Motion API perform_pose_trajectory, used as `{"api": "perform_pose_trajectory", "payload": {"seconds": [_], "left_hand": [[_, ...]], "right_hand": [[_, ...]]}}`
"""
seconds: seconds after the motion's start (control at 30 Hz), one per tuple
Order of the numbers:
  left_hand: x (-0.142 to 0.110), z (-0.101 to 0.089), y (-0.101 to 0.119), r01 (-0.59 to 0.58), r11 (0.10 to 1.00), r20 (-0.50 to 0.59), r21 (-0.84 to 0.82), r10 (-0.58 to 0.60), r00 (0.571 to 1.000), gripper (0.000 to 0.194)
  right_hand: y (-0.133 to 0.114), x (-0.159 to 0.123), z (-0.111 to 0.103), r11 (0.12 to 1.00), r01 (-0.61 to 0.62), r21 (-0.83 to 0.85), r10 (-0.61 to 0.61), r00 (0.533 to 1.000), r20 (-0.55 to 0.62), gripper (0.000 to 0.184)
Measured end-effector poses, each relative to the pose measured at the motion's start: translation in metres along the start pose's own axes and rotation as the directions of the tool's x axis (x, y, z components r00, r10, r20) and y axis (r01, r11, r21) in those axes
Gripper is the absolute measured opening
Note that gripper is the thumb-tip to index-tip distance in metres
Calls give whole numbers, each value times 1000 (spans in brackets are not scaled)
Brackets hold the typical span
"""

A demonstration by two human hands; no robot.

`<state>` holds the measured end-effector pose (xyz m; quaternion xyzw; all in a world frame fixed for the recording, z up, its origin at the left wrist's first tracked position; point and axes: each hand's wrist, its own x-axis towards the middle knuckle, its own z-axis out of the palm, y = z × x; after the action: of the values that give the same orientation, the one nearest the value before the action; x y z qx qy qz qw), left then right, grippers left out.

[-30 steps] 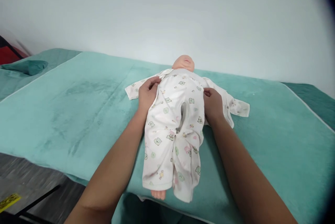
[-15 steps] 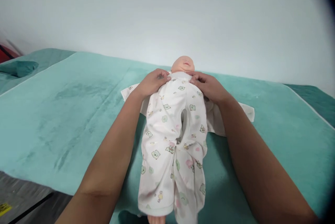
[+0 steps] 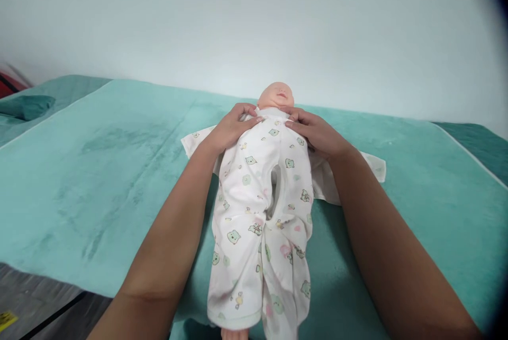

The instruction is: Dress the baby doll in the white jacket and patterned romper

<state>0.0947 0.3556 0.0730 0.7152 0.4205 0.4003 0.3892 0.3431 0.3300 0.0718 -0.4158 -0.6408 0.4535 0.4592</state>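
A baby doll (image 3: 277,94) lies on its back on a teal towel (image 3: 119,160), its head toward the wall. It wears white printed pants (image 3: 257,223) pulled up to the chest, over an open white printed top (image 3: 357,162) spread beneath it. My left hand (image 3: 230,128) rests on the doll's chest at the left, fingers curled on the top edge of the pants. My right hand (image 3: 315,133) lies on the right of the chest, fingertips pinching the same edge just below the chin. One bare foot (image 3: 234,333) shows at the bottom.
The towel covers a table that runs along a pale wall (image 3: 254,22). A darker green folded cloth (image 3: 26,106) lies at the far left. Grey floor (image 3: 32,303) shows at the lower left below the table's front edge.
Both hands moved from the doll's sides up to its chest under the chin, bringing the pants' waist edge higher. In the last half second they barely shifted.
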Motion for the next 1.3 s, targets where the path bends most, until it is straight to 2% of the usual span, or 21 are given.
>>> {"api": "perform_pose_trajectory", "payload": {"seconds": [0.13,0.2,0.3,0.4,0.5,0.57,0.67,0.7,0.77,0.83,0.93,1.03,1.2,1.3], "left_hand": [[1,0,2,-6,1000,15,-5,6,1000,23],[2,3,1,-35,999,-15,-22,34,999,22],[8,10,-5,-66,997,-100,-52,60,993,20],[16,17,-12,-23,999,-231,-33,15,973,18],[22,22,-18,4,1000,-299,-9,-7,954,17],[23,24,-19,-20,1000,-311,-7,17,950,14],[18,24,-23,-72,997,-334,34,79,939,3],[15,24,-24,-82,995,-344,61,97,934,7],[5,23,-27,-88,987,-376,131,132,917,16],[-7,23,-31,-94,973,-409,212,176,896,22],[-29,25,-32,-93,943,-446,319,236,864,20],[-57,26,-29,-73,922,-453,379,254,855,17],[-108,29,-19,-20,930,-491,367,212,845,16],[-142,31,-9,67,957,-520,282,93,849,11]], "right_hand": [[6,4,3,997,8,78,-4,999,-51,29],[10,7,6,996,45,75,-36,991,-126,27],[15,13,12,998,57,34,-45,960,-277,27],[17,19,15,1000,13,-2,-13,931,-364,27],[18,23,16,997,-31,-70,-1,912,-411,28],[19,22,16,990,-44,-132,-17,902,-432,28],[20,17,19,994,8,-108,-55,898,-436,20],[21,14,20,996,42,-74,-70,898,-435,16],[24,7,22,994,105,-32,-108,889,-444,14],[27,-2,23,990,127,-61,-140,869,-475,16],[31,-18,25,983,100,-154,-169,820,-547,20],[34,-36,28,978,54,-200,-165,786,-596,23],[31,-70,38,981,-53,-188,-76,785,-615,23],[24,-95,49,979,-36,-199,-96,783,-615,23]]}}
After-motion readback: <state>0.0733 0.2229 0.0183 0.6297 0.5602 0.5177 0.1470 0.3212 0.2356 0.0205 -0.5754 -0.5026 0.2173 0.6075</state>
